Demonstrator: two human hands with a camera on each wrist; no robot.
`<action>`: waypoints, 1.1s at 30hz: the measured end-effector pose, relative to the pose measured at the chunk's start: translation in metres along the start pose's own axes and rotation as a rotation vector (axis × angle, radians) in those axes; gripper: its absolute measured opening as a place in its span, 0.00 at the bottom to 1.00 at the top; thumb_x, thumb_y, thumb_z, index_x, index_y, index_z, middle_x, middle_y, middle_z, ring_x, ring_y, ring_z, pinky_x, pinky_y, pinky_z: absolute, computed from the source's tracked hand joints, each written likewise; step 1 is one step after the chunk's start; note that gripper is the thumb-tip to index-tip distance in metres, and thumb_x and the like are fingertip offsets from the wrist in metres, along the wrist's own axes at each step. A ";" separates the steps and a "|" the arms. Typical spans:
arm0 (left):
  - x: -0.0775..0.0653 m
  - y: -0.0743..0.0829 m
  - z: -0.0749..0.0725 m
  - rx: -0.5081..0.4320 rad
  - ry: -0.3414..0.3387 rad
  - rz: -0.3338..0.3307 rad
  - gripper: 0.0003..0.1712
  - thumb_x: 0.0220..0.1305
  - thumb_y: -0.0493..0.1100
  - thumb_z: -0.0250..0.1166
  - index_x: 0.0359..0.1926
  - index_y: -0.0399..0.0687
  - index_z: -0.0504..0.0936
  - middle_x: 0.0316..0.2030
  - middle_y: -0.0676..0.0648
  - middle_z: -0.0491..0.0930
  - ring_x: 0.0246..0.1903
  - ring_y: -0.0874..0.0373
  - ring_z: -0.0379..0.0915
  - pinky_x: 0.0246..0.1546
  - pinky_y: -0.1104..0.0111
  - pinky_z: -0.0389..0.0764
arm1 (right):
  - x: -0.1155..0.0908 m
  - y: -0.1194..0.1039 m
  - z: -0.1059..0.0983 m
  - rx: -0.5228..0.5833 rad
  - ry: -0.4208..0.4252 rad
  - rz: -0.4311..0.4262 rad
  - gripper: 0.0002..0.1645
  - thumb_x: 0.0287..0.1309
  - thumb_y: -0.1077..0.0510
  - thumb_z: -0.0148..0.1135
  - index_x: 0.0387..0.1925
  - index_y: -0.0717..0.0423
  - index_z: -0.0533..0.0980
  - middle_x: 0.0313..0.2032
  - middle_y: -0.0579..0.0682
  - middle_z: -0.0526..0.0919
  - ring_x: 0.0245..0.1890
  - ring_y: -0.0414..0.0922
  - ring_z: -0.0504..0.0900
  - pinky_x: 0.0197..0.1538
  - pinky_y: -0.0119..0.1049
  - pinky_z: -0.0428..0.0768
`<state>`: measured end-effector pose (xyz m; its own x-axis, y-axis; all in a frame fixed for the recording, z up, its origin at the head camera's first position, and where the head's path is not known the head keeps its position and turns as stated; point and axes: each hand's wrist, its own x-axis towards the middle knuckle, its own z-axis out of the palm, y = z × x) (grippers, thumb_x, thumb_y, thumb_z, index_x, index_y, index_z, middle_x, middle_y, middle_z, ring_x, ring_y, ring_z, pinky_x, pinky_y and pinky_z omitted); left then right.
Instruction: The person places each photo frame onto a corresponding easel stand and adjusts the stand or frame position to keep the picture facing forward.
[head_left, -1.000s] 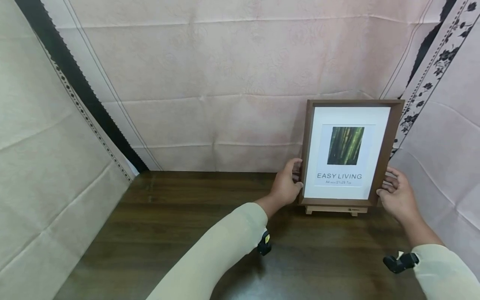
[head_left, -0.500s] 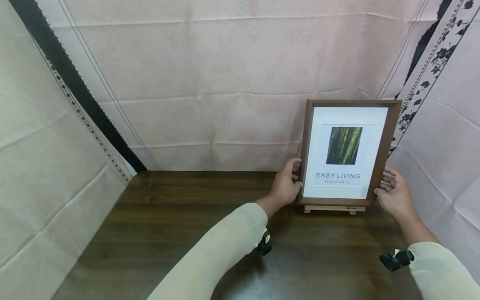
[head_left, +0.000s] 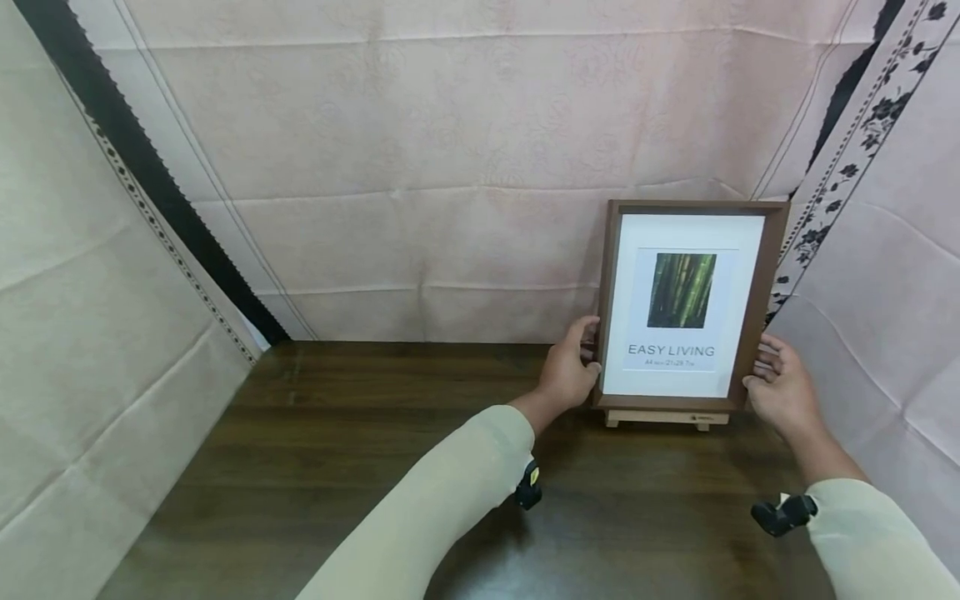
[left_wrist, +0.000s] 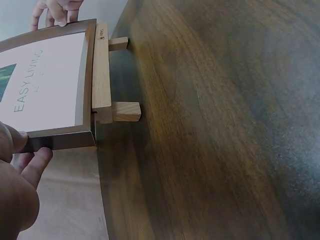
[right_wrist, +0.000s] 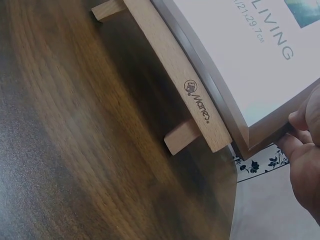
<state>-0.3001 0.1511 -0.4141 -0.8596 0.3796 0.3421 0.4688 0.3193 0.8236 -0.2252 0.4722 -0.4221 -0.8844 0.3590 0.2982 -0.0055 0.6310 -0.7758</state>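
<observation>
A brown picture frame (head_left: 612,250) stands on a small light-wood easel (head_left: 667,417) at the right of the table. Behind its front is a white mat with a bamboo picture (head_left: 682,291) and the words "EASY LIVING". My left hand (head_left: 568,367) grips the frame's left side low down, thumb at the front. On the opposite side my right hand (head_left: 783,390) holds the lower right edge between thumb and fingers. In the right wrist view the easel's ledge (right_wrist: 175,67) shows a "Maries" mark, and the frame sits along it. The easel's back is hidden.
The dark wooden table (head_left: 360,467) spreads to the left and front. A pale creased cloth (head_left: 450,167) hangs close behind the frame. Another cloth with a floral border (head_left: 885,250) hangs near my right hand.
The picture frame has shifted a little to the left and its right side has swung inward. My right hand has moved left with it; the left hand has barely moved.
</observation>
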 end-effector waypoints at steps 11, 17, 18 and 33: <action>0.001 -0.001 0.000 0.003 -0.003 -0.004 0.43 0.67 0.29 0.66 0.75 0.61 0.60 0.63 0.47 0.74 0.51 0.57 0.78 0.40 0.73 0.80 | 0.003 -0.004 0.001 0.010 -0.022 0.009 0.47 0.61 0.76 0.49 0.79 0.63 0.45 0.68 0.75 0.62 0.63 0.70 0.67 0.52 0.29 0.78; -0.001 -0.002 0.001 -0.001 -0.012 -0.008 0.43 0.67 0.29 0.66 0.75 0.63 0.60 0.64 0.48 0.74 0.52 0.58 0.77 0.41 0.73 0.81 | 0.003 0.000 -0.003 -0.014 -0.083 0.025 0.46 0.64 0.74 0.48 0.79 0.66 0.41 0.71 0.77 0.58 0.67 0.72 0.64 0.64 0.53 0.74; -0.002 -0.003 0.002 -0.004 -0.016 -0.009 0.43 0.68 0.30 0.66 0.75 0.63 0.60 0.64 0.48 0.74 0.52 0.58 0.77 0.41 0.73 0.81 | 0.002 0.001 -0.003 -0.021 -0.096 0.019 0.46 0.65 0.74 0.48 0.79 0.67 0.41 0.71 0.78 0.57 0.68 0.73 0.63 0.65 0.55 0.73; -0.018 -0.022 0.013 -0.052 -0.100 -0.136 0.35 0.70 0.36 0.68 0.74 0.51 0.65 0.59 0.46 0.79 0.52 0.60 0.78 0.47 0.72 0.80 | -0.015 0.021 0.007 -0.111 -0.259 0.160 0.39 0.72 0.65 0.53 0.73 0.81 0.48 0.64 0.84 0.61 0.61 0.75 0.70 0.49 0.51 0.85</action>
<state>-0.2920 0.1487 -0.4444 -0.8887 0.4212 0.1809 0.3357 0.3293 0.8825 -0.2153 0.4748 -0.4464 -0.9594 0.2818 0.0149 0.1815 0.6568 -0.7319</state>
